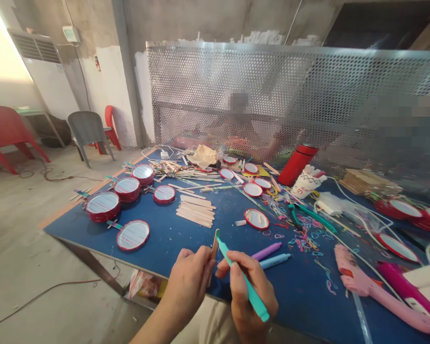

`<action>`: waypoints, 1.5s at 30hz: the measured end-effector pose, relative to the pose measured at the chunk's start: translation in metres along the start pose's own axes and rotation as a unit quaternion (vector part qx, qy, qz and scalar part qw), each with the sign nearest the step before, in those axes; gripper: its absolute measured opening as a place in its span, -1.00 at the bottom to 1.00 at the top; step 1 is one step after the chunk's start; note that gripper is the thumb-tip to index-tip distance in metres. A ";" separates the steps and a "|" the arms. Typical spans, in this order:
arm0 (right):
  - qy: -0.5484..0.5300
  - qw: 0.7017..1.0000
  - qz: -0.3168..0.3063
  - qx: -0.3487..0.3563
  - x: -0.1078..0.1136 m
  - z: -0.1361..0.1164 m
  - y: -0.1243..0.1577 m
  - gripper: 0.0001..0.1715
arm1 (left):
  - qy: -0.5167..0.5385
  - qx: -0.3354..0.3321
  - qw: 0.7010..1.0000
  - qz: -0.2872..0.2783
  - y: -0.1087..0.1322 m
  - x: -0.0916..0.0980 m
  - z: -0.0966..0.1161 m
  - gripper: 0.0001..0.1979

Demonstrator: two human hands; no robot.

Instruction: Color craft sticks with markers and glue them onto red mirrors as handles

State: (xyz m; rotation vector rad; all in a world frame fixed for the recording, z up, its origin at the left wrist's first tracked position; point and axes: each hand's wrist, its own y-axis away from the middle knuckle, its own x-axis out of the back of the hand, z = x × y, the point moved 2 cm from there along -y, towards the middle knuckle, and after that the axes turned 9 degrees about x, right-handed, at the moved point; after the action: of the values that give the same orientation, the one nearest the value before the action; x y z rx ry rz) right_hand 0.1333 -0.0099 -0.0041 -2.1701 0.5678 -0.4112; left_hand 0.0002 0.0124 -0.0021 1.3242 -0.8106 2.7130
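Observation:
My left hand (192,277) pinches a wooden craft stick (215,244) upright near the front edge of the table. In my right hand (252,291) is a turquoise marker (246,282), gripped like a pen, its tip touching the upper end of the stick, where a green patch shows. A purple marker (267,251) and a blue marker (275,261) lie just beyond my right hand. Behind my hands, plain craft sticks (195,210) rest in a row. A small red-rimmed disc (256,219) lies nearby with a pale filling, beside a small white piece (241,223).
Red-rimmed drum-like discs with stick handles (103,206) stand at the left. A red bottle (298,165), a paper cup (308,182), green-handled pliers (313,217) and scattered rubber bands (308,234) are at the right. A pink glue gun (365,282) lies front right. Perforated metal sheeting (272,95) borders the back.

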 end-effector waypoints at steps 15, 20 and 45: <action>-0.005 0.999 0.027 -0.021 0.000 0.004 0.003 -0.82 | 0.021 0.021 0.999 -0.014 -0.003 0.002 -0.001 -0.74; -0.003 1.000 0.015 -0.020 -0.002 0.003 0.002 -0.81 | 0.012 0.013 1.000 -0.004 -0.003 0.003 -0.001 -0.74; -0.013 1.000 0.008 -0.003 0.000 -0.004 -0.002 -0.82 | -0.010 0.016 1.000 -0.009 -0.001 0.001 -0.001 -0.73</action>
State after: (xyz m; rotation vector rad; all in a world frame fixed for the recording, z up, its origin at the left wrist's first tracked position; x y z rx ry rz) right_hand 0.1321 -0.0117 -0.0003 -2.1721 0.5724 -0.3737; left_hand -0.0014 0.0133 -0.0015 1.3604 -0.7560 2.7148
